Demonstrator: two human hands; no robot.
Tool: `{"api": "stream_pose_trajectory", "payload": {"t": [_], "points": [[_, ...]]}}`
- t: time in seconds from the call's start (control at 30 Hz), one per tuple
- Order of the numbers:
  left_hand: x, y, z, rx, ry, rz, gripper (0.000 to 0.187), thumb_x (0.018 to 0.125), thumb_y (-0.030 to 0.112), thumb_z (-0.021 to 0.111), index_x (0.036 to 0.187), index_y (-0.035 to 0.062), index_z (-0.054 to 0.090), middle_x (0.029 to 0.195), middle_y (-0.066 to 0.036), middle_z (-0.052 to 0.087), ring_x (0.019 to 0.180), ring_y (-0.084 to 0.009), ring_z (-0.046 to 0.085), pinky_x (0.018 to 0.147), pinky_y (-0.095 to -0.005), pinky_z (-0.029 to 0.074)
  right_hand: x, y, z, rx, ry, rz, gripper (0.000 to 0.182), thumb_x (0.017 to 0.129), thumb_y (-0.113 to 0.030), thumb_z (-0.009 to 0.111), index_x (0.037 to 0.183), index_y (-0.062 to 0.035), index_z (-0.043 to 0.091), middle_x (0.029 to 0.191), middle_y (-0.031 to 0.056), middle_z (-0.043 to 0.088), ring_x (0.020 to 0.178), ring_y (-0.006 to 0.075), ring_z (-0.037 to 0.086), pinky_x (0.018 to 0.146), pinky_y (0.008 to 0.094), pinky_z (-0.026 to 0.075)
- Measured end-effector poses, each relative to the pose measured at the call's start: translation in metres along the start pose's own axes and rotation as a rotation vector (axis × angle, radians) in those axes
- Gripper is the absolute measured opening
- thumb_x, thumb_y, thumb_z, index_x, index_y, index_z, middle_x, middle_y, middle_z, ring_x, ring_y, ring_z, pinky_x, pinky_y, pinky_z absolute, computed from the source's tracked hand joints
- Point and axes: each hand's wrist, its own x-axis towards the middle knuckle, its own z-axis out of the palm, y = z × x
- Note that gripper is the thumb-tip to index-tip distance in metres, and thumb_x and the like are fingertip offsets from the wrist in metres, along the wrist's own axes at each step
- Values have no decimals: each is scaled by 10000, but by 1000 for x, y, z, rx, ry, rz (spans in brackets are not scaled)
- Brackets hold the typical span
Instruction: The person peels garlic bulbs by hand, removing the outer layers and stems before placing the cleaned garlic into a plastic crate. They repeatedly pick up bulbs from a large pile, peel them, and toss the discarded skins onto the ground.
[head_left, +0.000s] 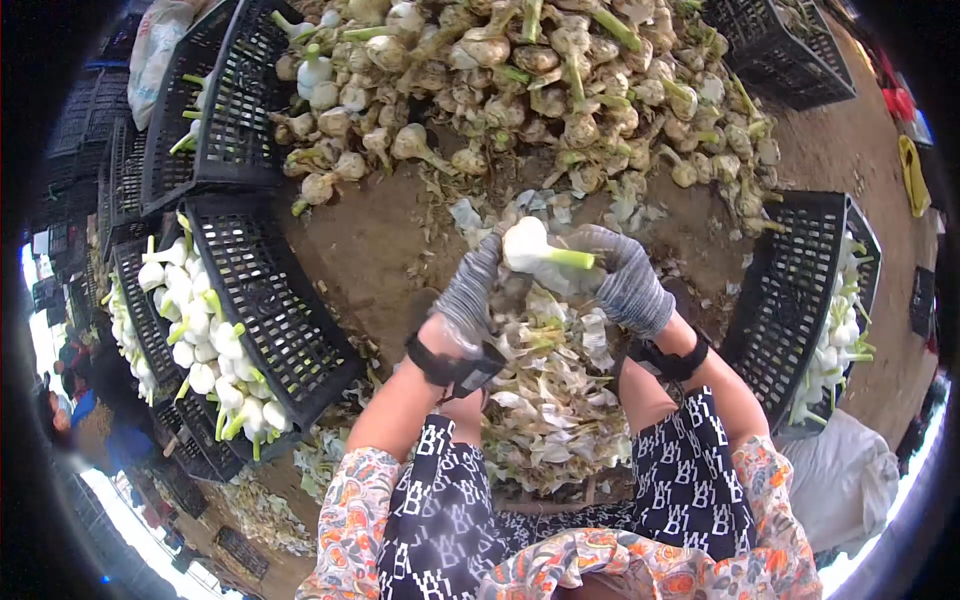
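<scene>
Peeling seems under way: at frame centre the left hand (474, 284) grasps a garlic bulb (524, 246); whether the blurred right hand (630, 276) pinches anything, I cannot tell. Next likely needs steady support.

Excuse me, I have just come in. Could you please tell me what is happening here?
A person in gloves is handling one pale garlic bulb with a green stem. The left hand holds its round end, and the right hand is close beside the stem. A pile of dirtier bulbs lies ahead, and a heap of papery skins lies between the legs. Cleaner white bulbs are in a black crate on the left; another crate on the right holds more.
</scene>
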Motion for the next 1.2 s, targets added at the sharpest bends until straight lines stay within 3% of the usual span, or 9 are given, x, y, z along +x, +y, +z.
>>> {"api": "stream_pose_trajectory", "payload": {"t": [0.13,0.27,0.47,0.73,0.8,0.9,1.07,1.13,1.2], "points": [[6,12,-7,305,235,122,306,899,307,466,1074,74,557,916,-66,609,833,-163,586,705,-279,503,1,-14,-9,155,-3,376,246,754,-64,609,987,12,585,926,82,614,831,146,562,756,280,451],[-18,16,19,1216,571,1075,276,845,167,576,1099,62,557,955,-68,564,906,-173,556,811,-265,450,3,-9,-7,155,108,292,316,774,-71,592,1066,13,504,945,76,594,880,134,534,798,274,429],[-24,10,45,1396,301,805,317,728,195,700,990,39,612,945,-93,563,893,-197,526,782,-295,430,4,-5,3,-79,70,-19,335,770,-46,529,1101,-3,507,992,89,558,901,160,518,825,286,415],[-13,14,15,817,-10,380,338,773,244,680,1023,41,579,951,-31,592,901,-111,523,801,-267,426,1,-13,-10,242,-11,443,349,753,-114,626,1071,-3,537,891,57,593,787,152,548,738,255,447],[-28,23,32,757,-3,351,378,788,240,655,1088,38,545,948,-33,578,914,-129,526,810,-274,429,6,14,-22,-359,-39,-192,394,702,-171,696,1033,-22,543,883,89,595,796,215,559,752,282,453],[-30,26,24,564,-98,208,408,766,289,669,1064,37,550,965,-36,572,932,-139,531,833,-286,426,-9,21,-28,-589,-42,-330,494,600,-261,790,972,-56,537,891,124,585,863,303,554,779,349,462],[-24,18,23,107,-332,241,442,765,340,656,1061,37,531,999,-74,570,920,-215,570,795,-329,489,-10,16,-2,480,26,169,335,751,-240,661,966,-18,533,800,99,596,673,201,576,590,300,493],[-18,11,22,-76,-327,233,417,792,325,625,1070,32,520,1002,-95,574,916,-239,576,769,-346,506,2,16,-3,1095,-124,795,287,813,-224,584,969,11,529,753,94,592,585,150,568,498,260,486],[-10,9,17,-236,-280,192,390,817,306,592,1079,27,514,1003,-112,579,912,-257,580,757,-362,517,-10,32,9,659,-201,717,258,847,-214,514,929,29,542,754,96,592,567,122,578,454,230,476]]}}
